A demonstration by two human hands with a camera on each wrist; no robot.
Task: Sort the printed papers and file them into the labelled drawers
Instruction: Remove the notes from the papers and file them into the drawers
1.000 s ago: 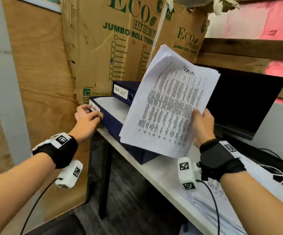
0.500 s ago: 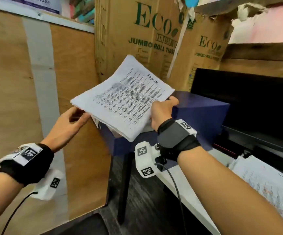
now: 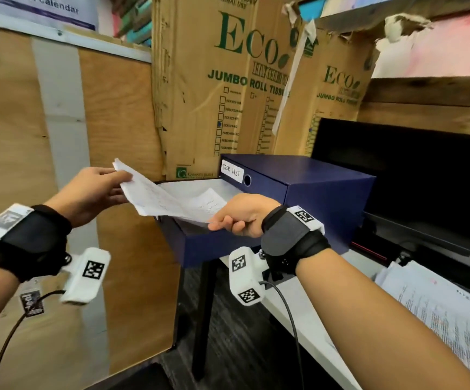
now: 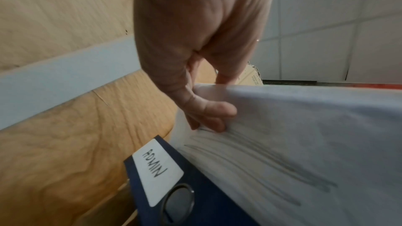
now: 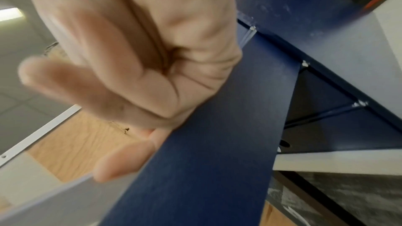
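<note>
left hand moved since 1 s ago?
Yes. The left hand has left the ADMIN drawer front, risen, and now pinches the papers at their left edge above the drawer.

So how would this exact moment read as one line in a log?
step: filing papers | left hand: holds far edge | right hand: holds near edge | over: open ADMIN drawer | TASK LIST drawer: closed

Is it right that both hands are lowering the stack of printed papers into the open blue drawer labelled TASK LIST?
Not quite. The open blue drawer under the stack of printed papers is labelled ADMIN, as the left wrist view shows; the TASK LIST drawer is shut. Left hand and right hand do hold the stack.
</note>
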